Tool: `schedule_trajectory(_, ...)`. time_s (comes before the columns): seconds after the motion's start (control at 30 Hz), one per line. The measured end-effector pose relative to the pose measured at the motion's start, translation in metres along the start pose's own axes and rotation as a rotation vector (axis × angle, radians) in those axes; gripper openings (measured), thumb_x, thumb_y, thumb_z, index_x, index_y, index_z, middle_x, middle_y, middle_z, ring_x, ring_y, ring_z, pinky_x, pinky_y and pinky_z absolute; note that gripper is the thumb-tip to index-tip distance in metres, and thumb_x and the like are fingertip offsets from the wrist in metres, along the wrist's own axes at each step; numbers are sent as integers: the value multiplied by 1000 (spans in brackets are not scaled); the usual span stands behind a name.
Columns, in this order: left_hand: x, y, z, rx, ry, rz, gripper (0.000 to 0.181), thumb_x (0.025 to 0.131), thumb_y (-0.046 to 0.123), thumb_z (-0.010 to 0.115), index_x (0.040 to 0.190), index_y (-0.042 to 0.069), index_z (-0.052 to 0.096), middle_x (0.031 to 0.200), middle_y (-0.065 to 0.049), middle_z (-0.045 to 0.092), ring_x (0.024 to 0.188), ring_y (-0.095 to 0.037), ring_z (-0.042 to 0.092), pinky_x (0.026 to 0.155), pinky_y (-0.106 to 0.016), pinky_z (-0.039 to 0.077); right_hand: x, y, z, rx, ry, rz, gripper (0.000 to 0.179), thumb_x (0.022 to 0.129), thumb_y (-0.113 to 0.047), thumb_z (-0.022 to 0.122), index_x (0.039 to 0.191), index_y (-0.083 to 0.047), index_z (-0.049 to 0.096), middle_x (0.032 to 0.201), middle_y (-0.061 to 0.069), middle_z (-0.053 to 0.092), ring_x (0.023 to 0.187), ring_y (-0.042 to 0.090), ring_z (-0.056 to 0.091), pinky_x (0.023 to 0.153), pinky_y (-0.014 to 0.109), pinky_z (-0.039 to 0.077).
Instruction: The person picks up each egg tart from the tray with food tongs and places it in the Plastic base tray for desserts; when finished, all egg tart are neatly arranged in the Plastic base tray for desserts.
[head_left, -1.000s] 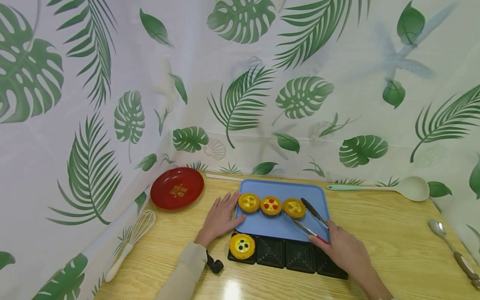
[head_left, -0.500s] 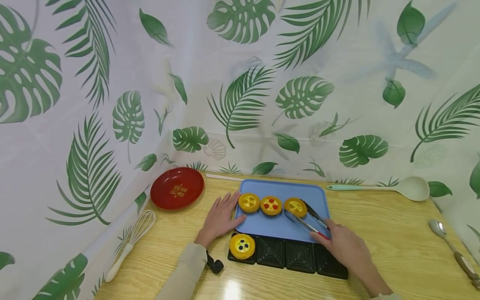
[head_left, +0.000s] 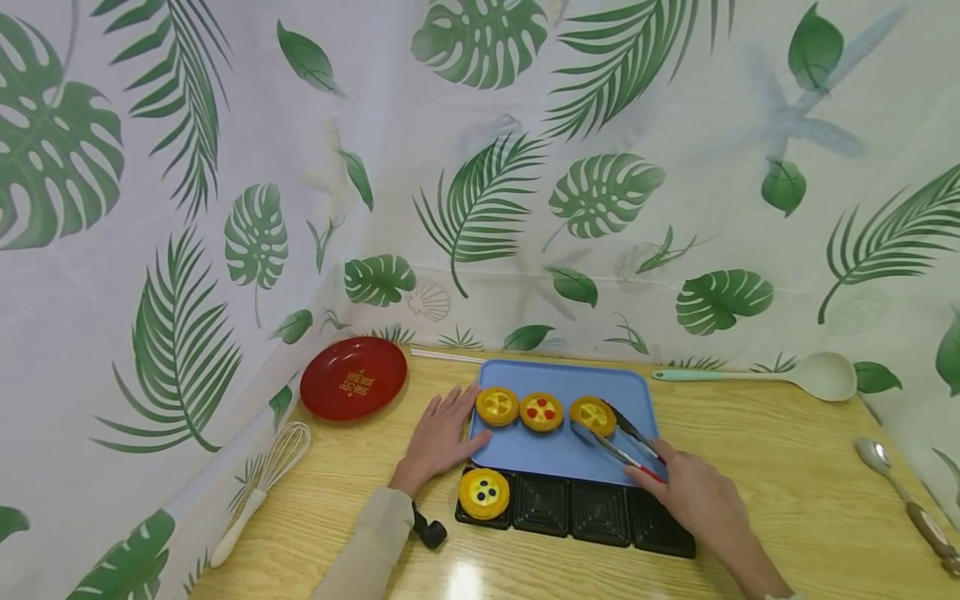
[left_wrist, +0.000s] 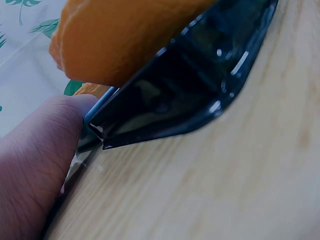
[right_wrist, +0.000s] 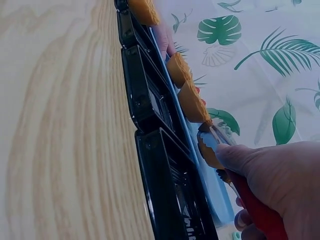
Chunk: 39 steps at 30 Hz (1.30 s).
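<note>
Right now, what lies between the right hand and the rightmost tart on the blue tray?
The tongs, over the blue tray: the right hand holds one end, and the other reaches the rightmost tart. The head view shows it.

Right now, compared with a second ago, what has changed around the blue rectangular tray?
The red-handled metal tongs in the right hand have closed in around the rightmost round golden tart, which has shifted slightly right, away from the red-dotted round tart. Nothing was let go. The left hand stays at the tray's left edge; the other tarts stay put.
</note>
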<state>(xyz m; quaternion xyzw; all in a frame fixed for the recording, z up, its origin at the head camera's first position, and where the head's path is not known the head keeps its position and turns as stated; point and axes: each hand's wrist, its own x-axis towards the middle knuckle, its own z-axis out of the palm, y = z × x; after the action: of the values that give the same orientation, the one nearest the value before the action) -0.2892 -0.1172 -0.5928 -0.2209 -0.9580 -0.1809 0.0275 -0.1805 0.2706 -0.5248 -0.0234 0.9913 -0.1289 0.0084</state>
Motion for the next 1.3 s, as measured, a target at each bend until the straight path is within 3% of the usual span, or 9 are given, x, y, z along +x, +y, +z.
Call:
schedule_trajectory(0.33,1,-2,2,-4,19,6,88,100,69,47,169,19,22,172,2,26,160,-27,21,128,-54,15,-12,-6,-11,-13,6,-21,84,90,-68,68,140,0,61,67,2,46,55,19,46,44,32,31)
schedule_trajectory(0.73,1,-1,1,-9,18,10,88,100,68,47,168,18,23,172,2,26,160,-27,21,129,-53,15,-28,-20,-20,11,34,-63,81,90,-69,67,138,-4,65,65,-1,41,54,16,42,42,32,29)
schedule_trajectory(0.9,1,-1,0,-5,18,10,89,100,69,46,169,18,22,172,2,25,160,-27,21,129,-53,14,-35,-27,-23,-14,34,-69,83,89,-70,68,139,-3,65,75,2,58,52,15,39,43,32,28)
schedule_trajectory(1.0,1,0,0,-5,17,9,89,100,69,46,169,18,22,172,2,25,160,-27,21,129,-53,15,-39,-32,-25,-17,22,-81,81,89,-68,70,139,-5,66,78,3,64,51,14,41,42,32,29)
schedule_trajectory(1.17,1,0,0,-10,16,6,88,100,68,47,169,18,22,172,2,26,160,-27,21,129,-53,15,-47,-40,-28,12,-31,-91,76,88,-66,71,140,-11,67,63,-3,50,51,14,44,42,31,28)
schedule_trajectory(1.3,0,1,0,-7,16,5,89,100,68,46,169,18,22,172,2,26,160,-27,21,129,-53,14,-53,-43,-26,38,-69,-80,74,87,-66,73,140,-15,67,61,-4,48,53,14,43,44,31,28)
